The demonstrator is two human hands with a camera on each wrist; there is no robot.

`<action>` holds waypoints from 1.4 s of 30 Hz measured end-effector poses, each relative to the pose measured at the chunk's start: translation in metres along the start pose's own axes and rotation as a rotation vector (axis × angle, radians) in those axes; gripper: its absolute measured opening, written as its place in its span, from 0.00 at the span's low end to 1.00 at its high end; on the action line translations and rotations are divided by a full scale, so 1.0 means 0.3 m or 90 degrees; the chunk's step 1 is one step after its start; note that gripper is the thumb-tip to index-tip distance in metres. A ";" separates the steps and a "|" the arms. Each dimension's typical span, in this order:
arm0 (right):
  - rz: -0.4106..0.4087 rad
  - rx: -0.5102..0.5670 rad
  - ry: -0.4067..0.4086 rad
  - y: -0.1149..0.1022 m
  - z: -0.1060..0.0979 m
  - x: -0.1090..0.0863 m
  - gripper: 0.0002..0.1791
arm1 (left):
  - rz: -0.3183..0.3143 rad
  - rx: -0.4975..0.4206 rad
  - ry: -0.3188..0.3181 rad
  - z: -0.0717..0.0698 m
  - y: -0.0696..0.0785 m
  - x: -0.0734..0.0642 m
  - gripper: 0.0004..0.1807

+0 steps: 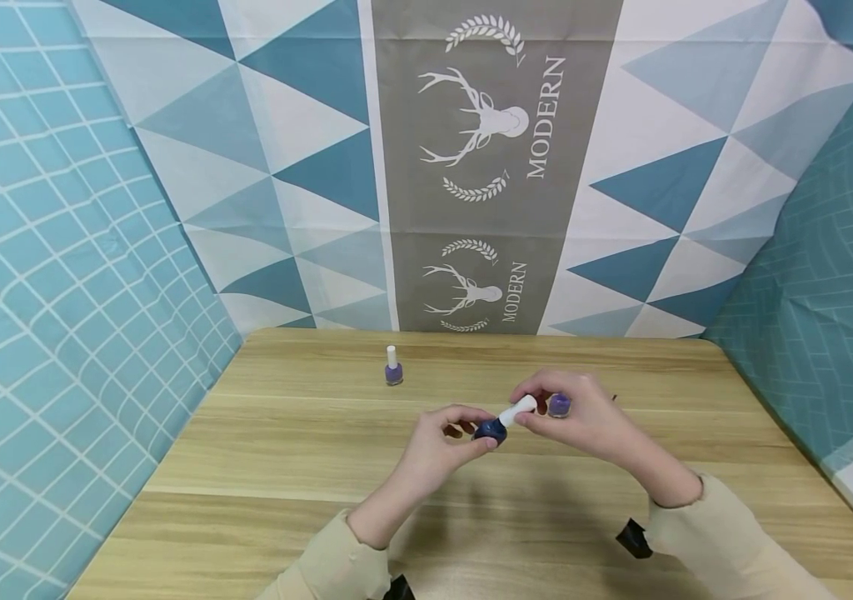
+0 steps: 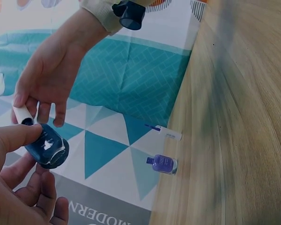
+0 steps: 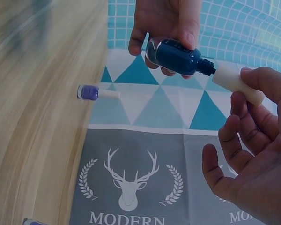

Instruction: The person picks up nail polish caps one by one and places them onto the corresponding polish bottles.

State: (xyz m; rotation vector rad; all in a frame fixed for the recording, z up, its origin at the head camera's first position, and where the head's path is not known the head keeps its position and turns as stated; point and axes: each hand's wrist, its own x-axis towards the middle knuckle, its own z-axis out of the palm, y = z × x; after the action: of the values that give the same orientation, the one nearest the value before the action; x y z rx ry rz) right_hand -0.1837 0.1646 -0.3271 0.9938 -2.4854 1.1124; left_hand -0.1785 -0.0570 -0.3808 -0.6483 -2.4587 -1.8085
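My left hand (image 1: 437, 446) grips a dark blue nail polish bottle (image 3: 173, 57), which is tilted above the table. My right hand (image 1: 584, 417) pinches the white cap (image 3: 236, 84) between thumb and fingers. In the right wrist view the cap is off the threaded neck (image 3: 205, 66), its open end just beside it. An uncapped purple nail polish bottle (image 2: 164, 163) stands on the table, seen close beside my right hand in the head view. A white cap with a purple brush (image 2: 168, 132) lies near that bottle; in the head view my right hand hides most of it.
A capped purple nail polish bottle (image 1: 394, 372) stands toward the back of the wooden table (image 1: 284, 467). Patterned cloth (image 1: 306, 167) hangs behind the table, with blue tiled cloth (image 1: 59, 292) on the left and teal cloth (image 1: 839, 250) on the right.
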 end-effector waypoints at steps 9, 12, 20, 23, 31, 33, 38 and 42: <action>0.021 0.008 -0.014 0.012 0.014 0.005 0.08 | -0.012 -0.016 -0.011 0.011 0.001 0.004 0.13; 0.040 0.010 -0.020 0.010 0.014 0.008 0.08 | -0.017 -0.025 -0.015 0.016 -0.001 0.006 0.13; 0.070 0.023 -0.024 0.013 0.021 0.017 0.08 | -0.046 -0.045 -0.033 0.015 0.068 -0.008 0.13; 0.077 0.027 -0.024 0.012 0.024 0.020 0.07 | -0.053 -0.057 -0.035 0.025 0.031 0.001 0.13; 0.096 0.035 -0.021 0.007 0.027 0.027 0.08 | -0.067 -0.082 -0.023 0.042 -0.015 0.016 0.14; 0.096 0.037 -0.023 0.007 0.028 0.029 0.08 | -0.072 -0.090 -0.020 0.042 -0.016 0.015 0.14; 0.092 0.042 -0.020 0.012 0.034 0.032 0.07 | -0.075 -0.105 -0.016 0.043 -0.008 0.011 0.15; 0.085 0.043 -0.011 0.016 0.038 0.035 0.07 | -0.068 -0.117 -0.009 0.047 -0.006 0.010 0.15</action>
State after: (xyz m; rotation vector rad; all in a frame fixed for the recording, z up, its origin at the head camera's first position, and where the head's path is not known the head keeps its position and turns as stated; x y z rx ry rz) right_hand -0.1942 0.1535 -0.3326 0.8692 -2.5768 1.2388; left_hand -0.1788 -0.0437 -0.3864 -0.5490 -2.3991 -2.0943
